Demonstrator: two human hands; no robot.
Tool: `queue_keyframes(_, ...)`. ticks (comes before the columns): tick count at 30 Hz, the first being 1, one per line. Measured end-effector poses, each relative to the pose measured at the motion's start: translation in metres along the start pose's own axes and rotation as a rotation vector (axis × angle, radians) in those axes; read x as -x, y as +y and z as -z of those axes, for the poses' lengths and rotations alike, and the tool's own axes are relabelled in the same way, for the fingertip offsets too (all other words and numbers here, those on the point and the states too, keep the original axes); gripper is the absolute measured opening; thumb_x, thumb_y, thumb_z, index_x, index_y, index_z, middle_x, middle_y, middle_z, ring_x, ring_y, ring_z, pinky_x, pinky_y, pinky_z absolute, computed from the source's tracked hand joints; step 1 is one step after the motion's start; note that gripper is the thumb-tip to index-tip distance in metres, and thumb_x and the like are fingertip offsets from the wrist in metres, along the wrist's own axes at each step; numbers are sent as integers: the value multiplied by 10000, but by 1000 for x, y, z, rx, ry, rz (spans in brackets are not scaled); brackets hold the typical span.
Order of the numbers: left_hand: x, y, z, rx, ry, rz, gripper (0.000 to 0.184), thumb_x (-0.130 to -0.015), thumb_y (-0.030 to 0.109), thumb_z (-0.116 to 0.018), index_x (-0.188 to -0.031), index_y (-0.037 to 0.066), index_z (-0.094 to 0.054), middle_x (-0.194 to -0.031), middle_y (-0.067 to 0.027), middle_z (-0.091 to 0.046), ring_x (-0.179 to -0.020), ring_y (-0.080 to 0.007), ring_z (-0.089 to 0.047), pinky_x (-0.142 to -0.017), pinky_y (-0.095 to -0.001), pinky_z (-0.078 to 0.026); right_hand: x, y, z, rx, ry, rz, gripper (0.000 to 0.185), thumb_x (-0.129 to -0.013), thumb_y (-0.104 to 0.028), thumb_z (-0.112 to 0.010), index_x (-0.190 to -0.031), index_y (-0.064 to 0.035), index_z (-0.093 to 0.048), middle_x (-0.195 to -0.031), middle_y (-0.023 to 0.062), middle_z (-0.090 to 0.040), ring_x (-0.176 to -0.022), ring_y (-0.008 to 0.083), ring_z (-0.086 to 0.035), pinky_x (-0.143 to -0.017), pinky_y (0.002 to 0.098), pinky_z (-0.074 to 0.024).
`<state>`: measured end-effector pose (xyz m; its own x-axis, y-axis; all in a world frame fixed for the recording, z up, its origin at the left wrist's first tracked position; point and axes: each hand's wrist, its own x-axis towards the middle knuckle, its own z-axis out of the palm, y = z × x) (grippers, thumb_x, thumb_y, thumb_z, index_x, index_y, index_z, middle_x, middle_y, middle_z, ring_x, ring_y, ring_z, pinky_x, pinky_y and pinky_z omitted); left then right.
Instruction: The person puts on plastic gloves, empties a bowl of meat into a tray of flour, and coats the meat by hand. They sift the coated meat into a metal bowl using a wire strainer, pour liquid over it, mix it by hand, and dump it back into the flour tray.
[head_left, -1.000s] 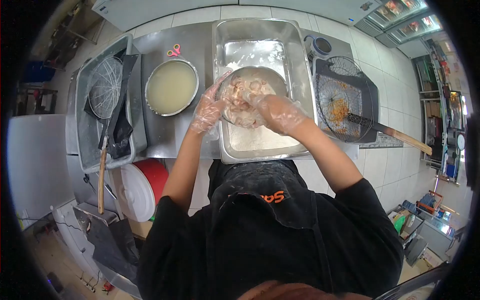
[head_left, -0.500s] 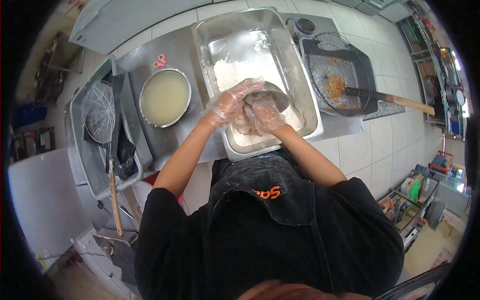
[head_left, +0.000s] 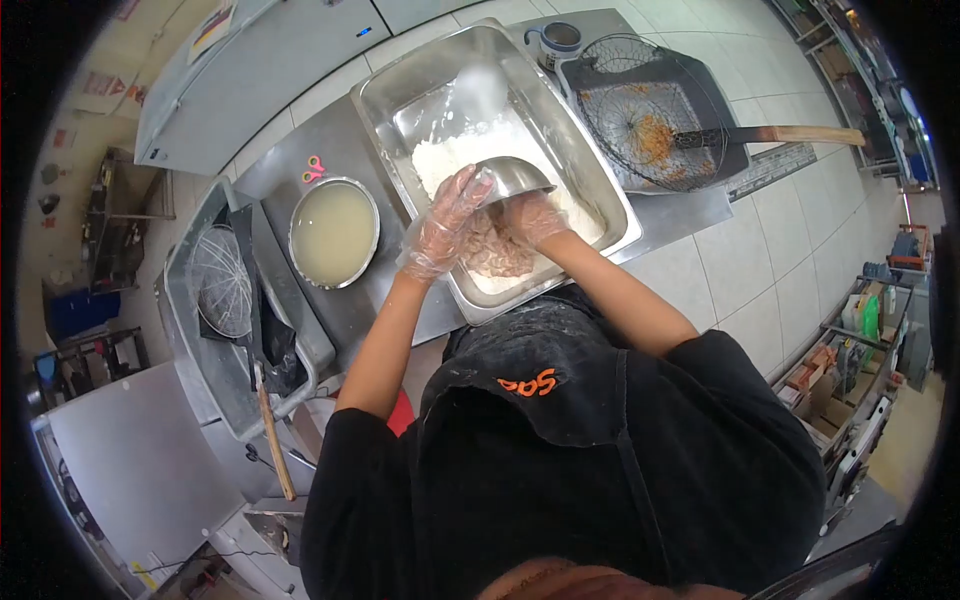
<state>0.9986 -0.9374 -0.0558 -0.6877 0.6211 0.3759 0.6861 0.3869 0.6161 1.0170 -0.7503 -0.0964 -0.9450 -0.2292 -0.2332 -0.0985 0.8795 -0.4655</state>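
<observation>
Both hands wear clear plastic gloves. My left hand (head_left: 447,222) grips the left rim of a metal bowl (head_left: 515,178), which is tipped over toward me above a deep steel tray (head_left: 622,232). Pieces of raw meat (head_left: 495,250) lie below the bowl's mouth, on white flour (head_left: 450,160) in the tray. My right hand (head_left: 535,218) is at the bowl's opening beside the meat; its fingers are hidden under the bowl.
Left of the tray stand a bowl of cloudy liquid (head_left: 335,232), pink scissors (head_left: 313,169) and a grey tub (head_left: 320,345) with a strainer (head_left: 225,285). At right are a mug (head_left: 560,40) and a wire skimmer (head_left: 700,138) over a dark tray (head_left: 735,100).
The bowl has gone from upright to tipped, and the meat now lies in the flour. My right hand has moved from on top of the meat to the bowl's opening. The view has turned.
</observation>
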Motion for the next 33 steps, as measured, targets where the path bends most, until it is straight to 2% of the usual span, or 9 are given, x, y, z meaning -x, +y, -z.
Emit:
queue_keyframes(7,11,2,-10,-23,100,17,746,-696,-139,-557,-1355,199,-465,-1369,-168,-427,-1225,-379,-448,-994,-421,-422,-4,-7,-12,8,-262,110,332,-861,-148,-471,-1134,-15,-607,-1199,227,-567,-1126,345,-539,-982,429,-407)
queue_keyframes(12,15,9,-6,-154,213,29,763,-694,-136,-553,-1363,219,-457,-1396,-155,-411,-1221,-361,-472,-949,-409,-463,14,13,11,-82,-11,465,323,-865,-157,-473,-1125,-22,-608,-1089,218,-624,-1027,348,-595,-927,411,-455)
queue_keyframes(15,20,14,-7,-72,317,87,785,-686,-144,-542,-1376,216,-440,-1420,-161,-387,-1244,-366,-454,-940,-388,-473,14,29,15,-19,16,259,325,-875,-195,-481,-1138,-52,-607,-1035,199,-644,-989,351,-608,-905,410,-471)
queue_keyframes(18,24,20,-9,-96,416,177,799,-680,-166,-507,-1391,188,-417,-1443,-153,-365,-1277,-364,-425,-964,-378,-462,22,44,24,-151,128,387,339,-889,-264,-504,-1140,-68,-619,-1027,191,-648,-966,338,-618,-895,404,-479)
queue_keyframes(21,27,32,-12,-79,528,220,787,-686,-185,-438,-1405,131,-389,-1452,-156,-352,-1323,-342,-370,-1047,-386,-386,19,43,54,-24,-229,150,357,-892,-291,-521,-1133,-53,-633,-1036,190,-651,-957,322,-626,-896,387,-482)
queue_keyframes(23,27,40,-10,36,554,348,797,-700,-169,-377,-1455,58,-264,-1470,-165,-327,-1362,-277,-319,-1118,-350,-247,13,44,68,-125,-198,129,360,-898,-307,-517,-1096,-35,-644,-1036,202,-646,-951,327,-626,-886,387,-482)
queue_keyframes(27,30,66,-2,163,714,481,820,-670,-152,-390,-1455,53,-269,-1468,-187,-311,-1377,-282,-277,-1129,-362,-201,-59,86,42,-403,-69,294,386,-906,-349,-509,-1006,-8,-658,-1007,242,-634,-929,352,-623,-847,405,-482)
queue_keyframes(31,46,90,11,416,975,669,872,-661,-132,-391,-1483,63,-173,-1432,-173,-334,-1311,-261,-346,-1067,-316,-292,-174,75,22,-160,-150,325,368,-881,-323,-515,-1031,-11,-639,-995,263,-626,-935,393,-607,-832,427,-473)
queue_keyframes(33,60,96,13,457,1104,693,881,-675,-121,-399,-1486,95,-132,-1406,-167,-333,-1253,-288,-403,-997,-338,-408,-226,65,-7,-116,-163,497,314,-866,-199,-527,-1125,-57,-634,-1054,164,-660,-982,298,-628,-872,373,-473)
